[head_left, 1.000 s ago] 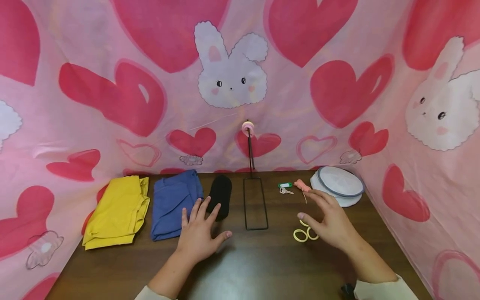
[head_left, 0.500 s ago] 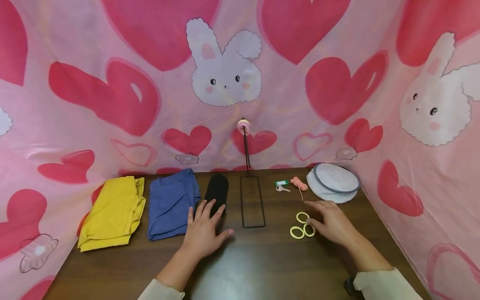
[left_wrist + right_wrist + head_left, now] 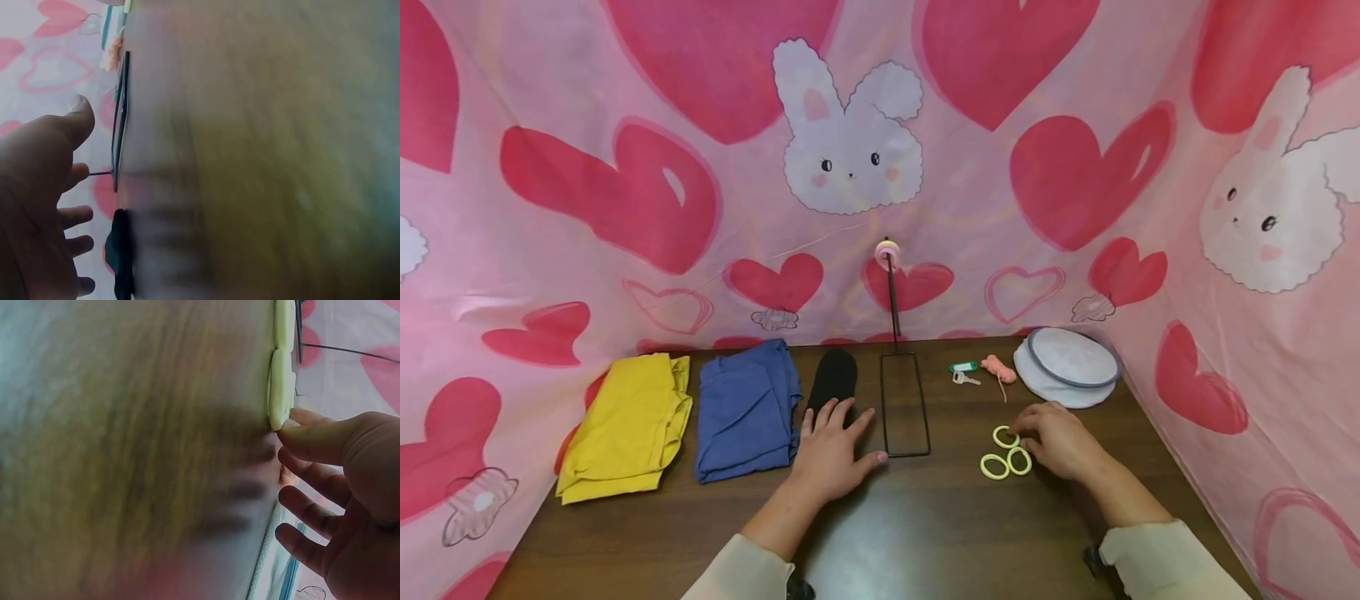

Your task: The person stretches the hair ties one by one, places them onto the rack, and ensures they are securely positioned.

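Three pale yellow rings (image 3: 1007, 464) lie together on the table, right of a black wire stand (image 3: 905, 454). My right hand (image 3: 1066, 446) hovers low beside them, its thumb and index fingertips right at the edge of the farthest ring. From the right wrist, the rings (image 3: 282, 387) appear edge-on, with the thumb tip at their end and the other fingers loosely bent and apart. My left hand (image 3: 831, 458) is spread over the near end of a black oblong item (image 3: 833, 377) with a rounded end. Its thumb points towards the base of the stand, and nothing is in its palm (image 3: 31, 206).
A folded yellow cloth (image 3: 625, 429) and a folded blue cloth (image 3: 747, 412) lie at the left. Behind the rings are a key (image 3: 962, 377) with a green tag, coral yarn (image 3: 997, 368) and a white mesh bag (image 3: 1071, 358). Pink rings (image 3: 887, 252) hang on the stand's upright.
My right hand has come down and left to the rings, its fingers drawing closer together. The left hand has shifted right, towards the wire stand. The view has tilted slightly.
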`<action>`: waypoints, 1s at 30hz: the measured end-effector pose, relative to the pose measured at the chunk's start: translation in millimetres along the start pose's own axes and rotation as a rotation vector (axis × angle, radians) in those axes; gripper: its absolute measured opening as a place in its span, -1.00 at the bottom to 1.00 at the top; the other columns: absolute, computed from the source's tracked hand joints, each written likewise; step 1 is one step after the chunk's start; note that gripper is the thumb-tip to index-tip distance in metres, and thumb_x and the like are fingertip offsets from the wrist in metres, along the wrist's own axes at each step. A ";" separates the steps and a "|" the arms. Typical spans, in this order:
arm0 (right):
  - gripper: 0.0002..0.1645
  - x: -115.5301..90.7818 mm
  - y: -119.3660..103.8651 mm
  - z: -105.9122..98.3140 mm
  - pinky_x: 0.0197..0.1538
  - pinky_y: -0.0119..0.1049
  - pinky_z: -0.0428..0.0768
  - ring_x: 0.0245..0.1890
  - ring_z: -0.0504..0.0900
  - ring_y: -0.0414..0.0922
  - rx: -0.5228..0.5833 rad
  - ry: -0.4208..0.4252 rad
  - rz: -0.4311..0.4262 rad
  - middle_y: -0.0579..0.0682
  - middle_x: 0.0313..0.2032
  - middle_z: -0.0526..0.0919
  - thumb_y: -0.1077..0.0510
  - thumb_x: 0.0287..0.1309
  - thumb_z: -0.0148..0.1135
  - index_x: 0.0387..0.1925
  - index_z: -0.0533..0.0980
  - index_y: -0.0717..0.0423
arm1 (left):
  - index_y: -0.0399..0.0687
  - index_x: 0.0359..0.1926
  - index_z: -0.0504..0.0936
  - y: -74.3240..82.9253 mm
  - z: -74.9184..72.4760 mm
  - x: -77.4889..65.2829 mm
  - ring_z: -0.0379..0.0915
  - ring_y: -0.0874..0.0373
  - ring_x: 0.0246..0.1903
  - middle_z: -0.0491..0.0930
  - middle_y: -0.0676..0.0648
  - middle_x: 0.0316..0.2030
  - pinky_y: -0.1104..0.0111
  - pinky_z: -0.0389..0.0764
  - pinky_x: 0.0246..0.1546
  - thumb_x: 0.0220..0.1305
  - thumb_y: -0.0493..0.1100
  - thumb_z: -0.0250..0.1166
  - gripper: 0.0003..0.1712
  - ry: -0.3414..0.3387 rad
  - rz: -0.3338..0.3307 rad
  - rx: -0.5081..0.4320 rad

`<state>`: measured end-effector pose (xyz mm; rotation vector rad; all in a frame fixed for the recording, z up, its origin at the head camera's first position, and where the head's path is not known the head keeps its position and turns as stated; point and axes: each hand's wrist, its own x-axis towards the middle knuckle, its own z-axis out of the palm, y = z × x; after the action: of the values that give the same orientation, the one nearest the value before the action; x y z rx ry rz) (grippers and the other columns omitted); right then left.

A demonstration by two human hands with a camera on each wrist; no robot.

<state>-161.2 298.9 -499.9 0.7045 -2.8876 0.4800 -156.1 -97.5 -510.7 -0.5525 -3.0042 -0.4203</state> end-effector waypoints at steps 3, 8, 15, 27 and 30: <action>-0.78 1.5 2.8 1.2 0.04 0.08 0.56 -0.09 0.65 0.09 0.002 -0.017 -0.016 -0.08 -0.22 0.71 0.35 0.03 0.52 -0.33 0.77 -0.04 | 0.31 0.51 0.43 2.1 3.0 5.6 0.02 -0.22 0.53 0.25 -0.15 0.51 -0.36 -0.02 0.42 0.30 0.49 0.24 -0.15 -0.021 -0.001 0.008; -0.79 4.6 4.4 1.3 0.05 0.07 0.56 -0.13 0.67 0.06 0.021 -0.017 -0.031 -0.11 -0.27 0.72 0.34 0.04 0.53 -0.41 0.73 -0.05 | 0.36 0.51 0.42 5.9 5.3 12.7 0.02 -0.22 0.53 0.25 -0.14 0.52 -0.36 -0.03 0.42 0.32 0.50 0.20 -0.17 -0.060 -0.004 0.016; -0.81 11.9 -6.6 -5.0 0.01 0.04 0.60 -0.19 0.68 -0.09 0.069 0.009 -0.004 -0.26 -0.36 0.69 0.32 0.08 0.50 -0.38 0.70 -0.06 | 0.36 0.52 0.41 10.5 5.4 17.4 0.03 -0.22 0.53 0.25 -0.12 0.51 -0.36 -0.05 0.42 0.35 0.49 0.17 -0.18 -0.112 -0.017 0.018; -0.81 27.6 -55.1 -26.6 -0.06 -0.06 0.65 -0.18 0.71 -0.11 0.077 0.227 -0.135 -0.17 -0.30 0.75 0.31 0.08 0.52 -0.27 0.72 0.03 | 0.33 0.51 0.42 13.1 11.1 20.4 0.06 -0.20 0.51 0.27 -0.13 0.50 -0.36 -0.06 0.42 0.35 0.49 0.18 -0.18 -0.136 -0.025 0.013; -0.78 32.6 -68.2 -34.1 -0.11 -0.09 0.66 -0.21 0.71 -0.15 0.090 0.292 -0.185 -0.17 -0.29 0.75 0.33 0.06 0.52 -0.26 0.71 0.03 | 0.32 0.51 0.43 13.6 12.4 21.0 0.07 -0.20 0.50 0.28 -0.13 0.49 -0.36 -0.06 0.42 0.35 0.48 0.18 -0.19 -0.135 -0.025 0.016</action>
<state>-156.4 239.1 -442.7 0.8289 -2.5166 0.6328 -170.9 -74.7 -516.9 -0.5645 -3.1434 -0.3752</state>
